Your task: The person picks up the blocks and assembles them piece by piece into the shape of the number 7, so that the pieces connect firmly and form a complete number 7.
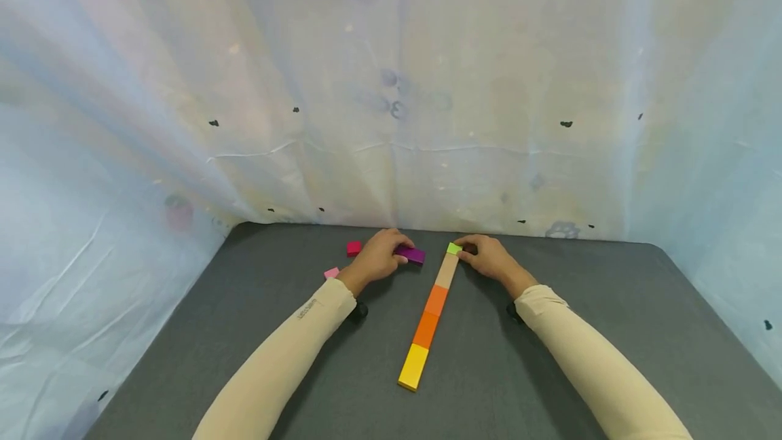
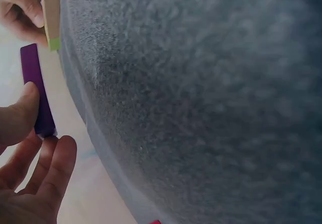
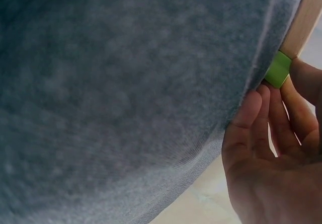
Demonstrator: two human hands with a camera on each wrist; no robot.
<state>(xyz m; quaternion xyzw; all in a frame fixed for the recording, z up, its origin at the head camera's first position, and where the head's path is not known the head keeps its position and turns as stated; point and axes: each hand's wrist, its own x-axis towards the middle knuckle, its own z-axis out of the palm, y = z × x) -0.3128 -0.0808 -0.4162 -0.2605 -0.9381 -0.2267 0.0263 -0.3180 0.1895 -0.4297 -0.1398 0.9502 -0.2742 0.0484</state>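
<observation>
Purple block in hand, left of a row of coloured blocks

Row: yellow block at the near end, then two orange blocks, a tan block and, at the far end, a green block; laid on a dark grey table.
Purple block: pinched between thumb and fingers of the left hand, near the row's far end, apart from it.
Green block: thumb and fingertips of the right hand closed on it.
Red block, pink block: well left of the row.
</observation>
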